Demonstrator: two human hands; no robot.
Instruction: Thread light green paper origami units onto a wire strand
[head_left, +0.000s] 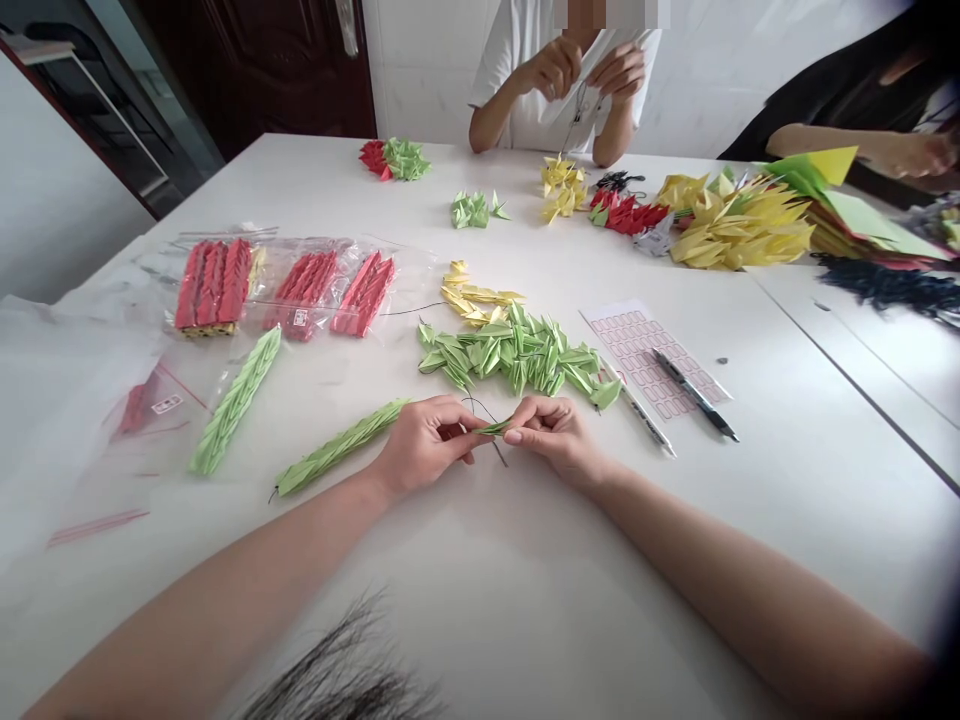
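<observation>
Between my two hands is a small folded green paper piece (493, 428). My left hand (429, 440) pinches its left end, and my right hand (551, 437) pinches its right end. A thin dark cord (501, 455) passes by the fingers; whether it runs through the paper I cannot tell. Just beyond lies a loose pile of folded green paper pieces (525, 350), with several yellow ones (480, 300) behind it. A long green strand of folded paper (341, 447) lies beside my left hand, its near end tied with dark cord.
Bagged red paper strands (215, 285) and another green strand (236, 400) lie left. To the right are a label sheet (619, 335), a dark pen (695, 395) and a white pen (649, 420). Across the table, a person in white (517, 80) handles cord; yellow folded paper (742, 225) lies far right.
</observation>
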